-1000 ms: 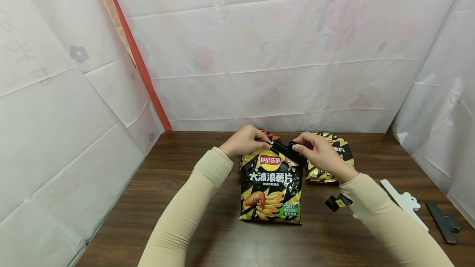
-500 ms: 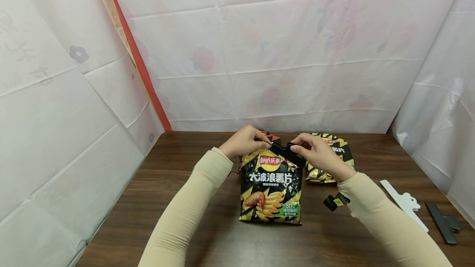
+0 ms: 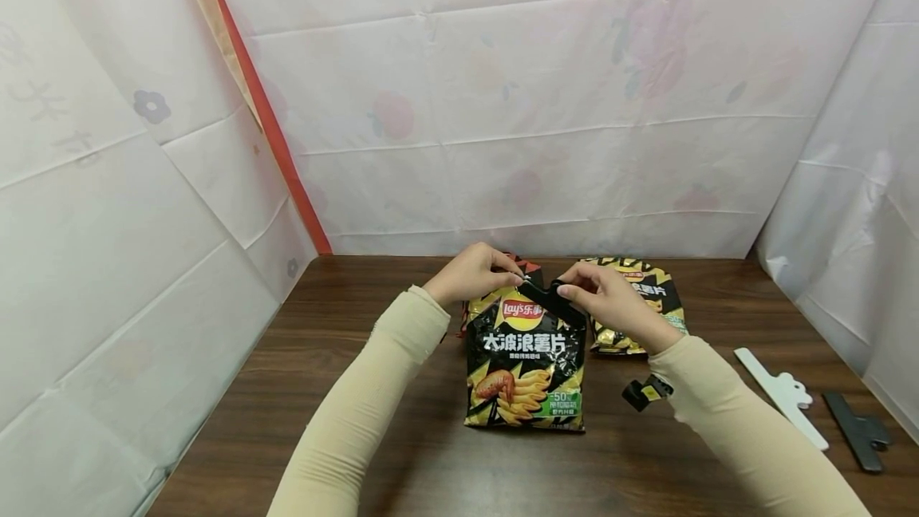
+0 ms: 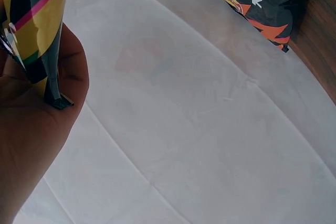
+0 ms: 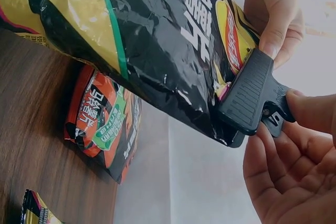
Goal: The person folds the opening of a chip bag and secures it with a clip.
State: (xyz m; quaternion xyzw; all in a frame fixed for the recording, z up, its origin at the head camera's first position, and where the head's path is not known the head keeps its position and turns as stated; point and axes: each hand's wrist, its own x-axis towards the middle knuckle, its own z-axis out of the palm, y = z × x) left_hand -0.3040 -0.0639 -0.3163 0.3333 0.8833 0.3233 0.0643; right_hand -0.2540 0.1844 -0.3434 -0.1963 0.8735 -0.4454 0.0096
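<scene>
Chip bag (image 3: pixel 526 365) at six o'clock from the fingers of the left hand (image 3: pixel 470 274), which pinch its top corner, black clip (image 5: pixel 247 95) along its one-o'clock edge, right hand (image 3: pixel 613 297), fingers grasping that clip.

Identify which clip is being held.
The black clip at the top of the front chip bag, pinched by the right hand; the white clip and dark gray clip lie on the table.

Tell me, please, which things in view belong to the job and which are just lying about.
In use:
front chip bag
black clip on it

Apparently lying about:
white clip
dark grey clip
orange-black bag
rear yellow bag
</scene>
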